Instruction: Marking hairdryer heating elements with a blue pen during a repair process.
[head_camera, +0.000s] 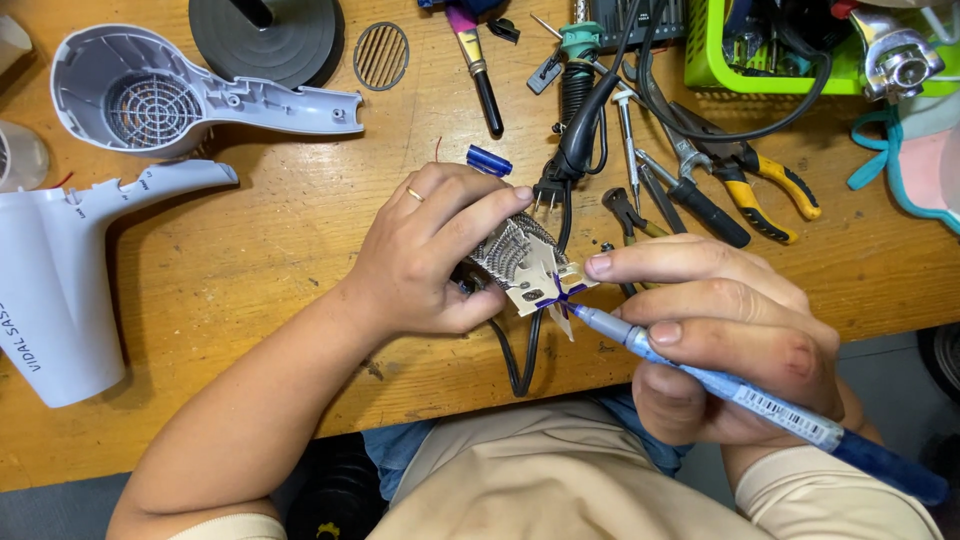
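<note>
left hand (430, 255) gripped heating coil assembly (520, 262), steadying it above table (250, 290) | right hand (715, 330) pinched blue marker (740, 395), tip touching its purple-marked card edge

Grey dryer shell (150, 100), yellow-handled pliers (760, 190) and green basket (705, 70) lie on the wooden table (250, 300).

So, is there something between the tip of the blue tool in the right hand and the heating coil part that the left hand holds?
Nothing visible does. The right hand holds the blue tool with its tip already at the edge of the heating coil part, which the left hand grips from the other side. The black cord hangs below, out of the way.
</note>
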